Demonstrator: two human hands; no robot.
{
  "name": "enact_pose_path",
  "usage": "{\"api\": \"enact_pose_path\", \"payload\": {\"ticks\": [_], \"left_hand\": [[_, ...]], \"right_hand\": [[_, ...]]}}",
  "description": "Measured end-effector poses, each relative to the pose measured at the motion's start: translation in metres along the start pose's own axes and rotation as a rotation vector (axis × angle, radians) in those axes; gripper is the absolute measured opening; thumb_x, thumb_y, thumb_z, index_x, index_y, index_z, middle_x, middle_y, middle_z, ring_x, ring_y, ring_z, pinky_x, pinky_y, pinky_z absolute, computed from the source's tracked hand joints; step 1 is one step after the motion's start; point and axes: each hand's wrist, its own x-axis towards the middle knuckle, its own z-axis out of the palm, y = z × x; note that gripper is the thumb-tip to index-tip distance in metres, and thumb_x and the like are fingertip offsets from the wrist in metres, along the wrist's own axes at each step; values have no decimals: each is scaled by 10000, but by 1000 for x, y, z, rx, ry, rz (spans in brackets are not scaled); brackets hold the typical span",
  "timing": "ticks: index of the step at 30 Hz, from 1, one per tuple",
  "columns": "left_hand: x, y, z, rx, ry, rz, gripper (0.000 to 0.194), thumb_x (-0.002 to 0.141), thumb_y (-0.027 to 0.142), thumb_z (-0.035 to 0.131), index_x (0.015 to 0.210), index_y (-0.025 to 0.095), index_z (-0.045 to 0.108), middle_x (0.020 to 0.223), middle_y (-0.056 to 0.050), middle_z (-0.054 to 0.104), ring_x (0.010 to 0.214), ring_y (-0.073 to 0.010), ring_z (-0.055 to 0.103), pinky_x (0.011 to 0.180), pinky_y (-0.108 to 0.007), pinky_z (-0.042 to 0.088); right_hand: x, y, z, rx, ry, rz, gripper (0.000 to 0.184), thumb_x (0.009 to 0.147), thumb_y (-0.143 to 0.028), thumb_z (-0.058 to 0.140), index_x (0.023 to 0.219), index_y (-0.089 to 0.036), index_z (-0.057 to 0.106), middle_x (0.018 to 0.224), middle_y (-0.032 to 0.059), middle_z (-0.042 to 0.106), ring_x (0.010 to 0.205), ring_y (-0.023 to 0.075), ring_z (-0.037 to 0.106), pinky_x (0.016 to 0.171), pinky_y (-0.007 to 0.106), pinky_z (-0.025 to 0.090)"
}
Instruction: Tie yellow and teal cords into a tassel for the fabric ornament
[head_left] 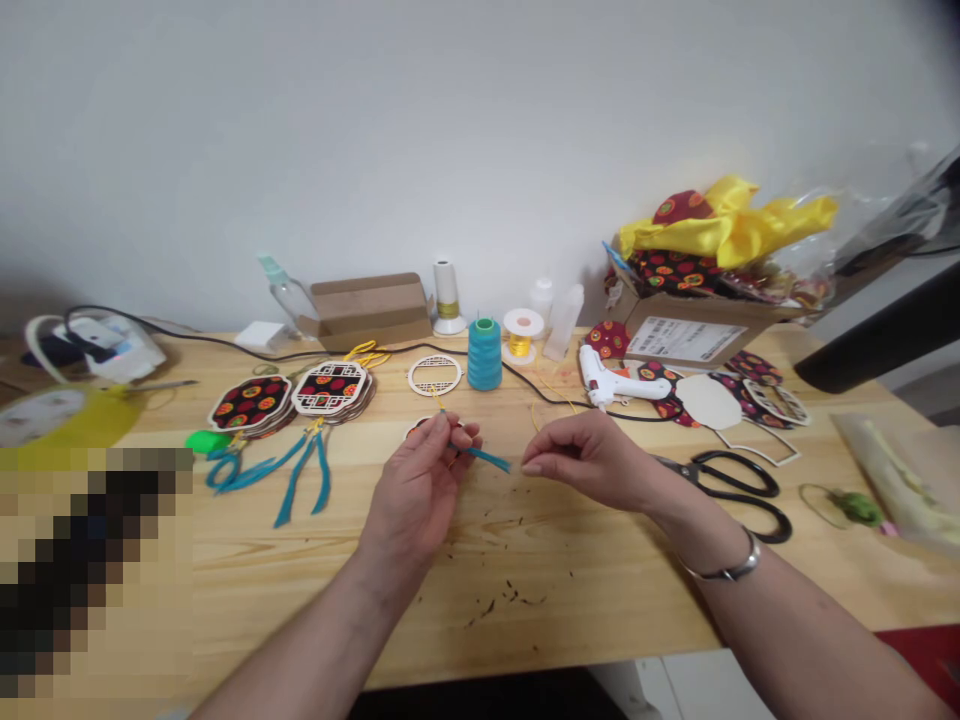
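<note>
My left hand (429,470) is closed around a teal tassel (489,460), whose loose end sticks out to the right past the fingers. A yellow cord runs up from that hand to a round wooden lattice frame (436,375) lying just beyond it. Part of a dark patterned piece shows behind my left fingers. My right hand (574,457) hovers a little right of the tassel's end, thumb and forefinger pinched together; what they hold, if anything, is too small to make out. Behind the hands stands a teal thread cone (484,355).
Finished-looking patterned ornaments (332,388) with teal tassels lie left. A white glue gun (619,380), black-handled scissors (739,490) and cream cut-outs (709,402) lie right. At the back are a yellow thread spool (519,346), a cardboard box (682,335) of fabric and a black cable.
</note>
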Motion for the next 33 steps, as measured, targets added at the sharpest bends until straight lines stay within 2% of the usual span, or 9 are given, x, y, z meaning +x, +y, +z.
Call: {"api": "enact_pose_path", "payload": {"ticks": [5,6,9,13,17,20,24,27,33], "left_hand": [[-1,-1,2,16,13,40,109,780,214,604,724,133,649,643,-3,619,803,-138,614,841,-304,458],[-2,-2,2,18,18,34,103,780,214,605,737,133,651,631,-3,621,805,-143,621,843,-311,460],[-4,-4,4,21,34,-6,82,772,208,614,759,135,648,619,-6,632,822,-167,638,845,-344,467],[-6,-4,5,35,41,-26,70,752,207,635,760,138,641,628,-4,646,800,-179,656,842,-364,474],[-7,-6,5,49,43,-13,87,732,208,653,771,130,645,602,-1,646,759,-178,668,827,-347,484],[-7,-8,7,56,58,-17,105,700,193,676,769,120,648,582,-2,647,697,-172,669,785,-337,503],[-7,-8,10,53,72,-35,121,670,166,689,770,119,641,557,-1,645,638,-160,657,738,-336,516],[-7,-8,11,71,94,-63,129,671,178,688,770,113,637,574,-24,663,637,-167,658,699,-326,519],[-8,-9,9,58,92,-66,142,658,186,702,766,118,637,567,-19,664,620,-155,653,687,-307,513]], "right_hand": [[-3,-6,-6,155,-196,-66,166,770,-261,614,757,-117,693,619,7,603,543,71,471,513,192,372],[-3,-7,-7,206,-201,-59,171,762,-268,623,737,-112,689,598,-1,584,529,66,452,497,189,360],[-4,-8,-9,268,-96,16,192,756,-288,630,712,-108,679,565,-14,553,515,60,423,480,187,338],[-3,-7,-8,356,-183,39,187,718,-300,666,716,-115,693,589,3,598,536,76,468,502,199,370],[-3,-6,-7,354,17,28,183,715,-303,672,699,-123,698,603,8,615,551,78,483,515,198,379],[-2,-6,-6,374,-47,32,175,701,-302,683,691,-128,704,591,8,620,543,82,489,510,203,381],[0,-4,-5,385,76,33,154,695,-288,689,679,-135,701,595,1,616,541,76,483,516,205,378],[0,0,-6,493,15,10,156,678,-299,703,665,-144,695,555,-14,582,493,65,441,483,205,360],[3,2,-4,436,108,-53,130,725,-264,665,661,-151,672,650,3,567,595,89,485,564,232,396]]}}
